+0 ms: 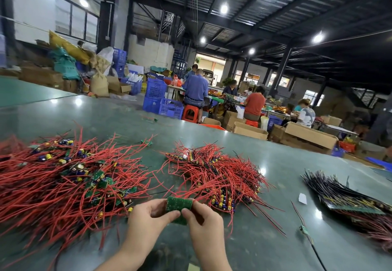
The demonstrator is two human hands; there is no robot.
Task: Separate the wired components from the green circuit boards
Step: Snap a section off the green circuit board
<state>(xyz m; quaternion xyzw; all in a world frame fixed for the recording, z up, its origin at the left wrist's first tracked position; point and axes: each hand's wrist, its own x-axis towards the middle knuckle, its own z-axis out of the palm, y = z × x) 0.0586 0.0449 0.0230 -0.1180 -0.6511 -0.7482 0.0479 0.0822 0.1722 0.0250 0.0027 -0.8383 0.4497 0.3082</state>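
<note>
Fingers: the left hand [146, 217] and right hand [204, 220] both have fingers [169, 214] curled in a pinch on one green circuit board [179, 207], held between them just above the near edge of the table [265, 239].
Board in hand: red wires run from its far side; it looks set to be snapped or pulled apart.
Left pile [63, 181]: loose red-wired pieces with small green boards mixed in, likely already separated.
Middle pile [214, 175]: wired strips just beyond the hands.
Right stack [347, 200]: dark-wired board panels, apparently untouched.
Progress: partway by my reading; much remains.
</note>
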